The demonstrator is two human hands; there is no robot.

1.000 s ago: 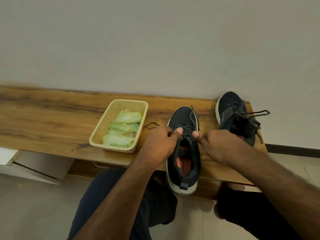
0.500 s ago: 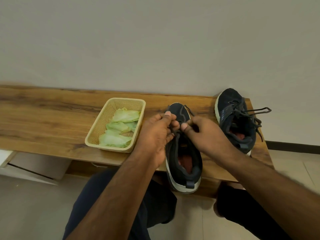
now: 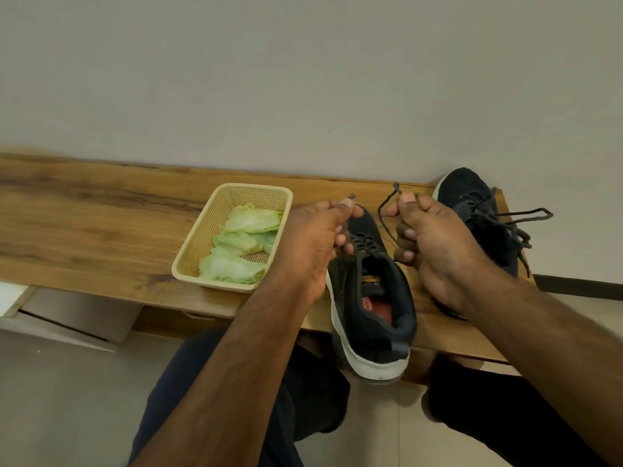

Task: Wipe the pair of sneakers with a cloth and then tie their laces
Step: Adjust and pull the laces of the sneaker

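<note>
Both hands have drawn apart since a moment ago, lifting the lace ends. Between them on the wooden bench (image 3: 84, 227) sits the near sneaker (image 3: 371, 298). Left hand (image 3: 313, 237) pinches one lace tip (image 3: 350, 197); right hand (image 3: 435, 237) pinches the other lace (image 3: 384, 210). Beyond the right hand lies the second sneaker (image 3: 472, 203); left of the left hand, a basket (image 3: 199, 244) holding green cloths (image 3: 236, 251).

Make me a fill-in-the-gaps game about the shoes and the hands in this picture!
1. The left hand and the right hand each pinch one end of a shoe ____.
2. The green cloths lie inside a yellow ____.
3. The near sneaker has its heel sticking out over the edge of the wooden ____.
4. The far sneaker has a lace that is already ____.

Missing words: lace; basket; bench; tied
</note>
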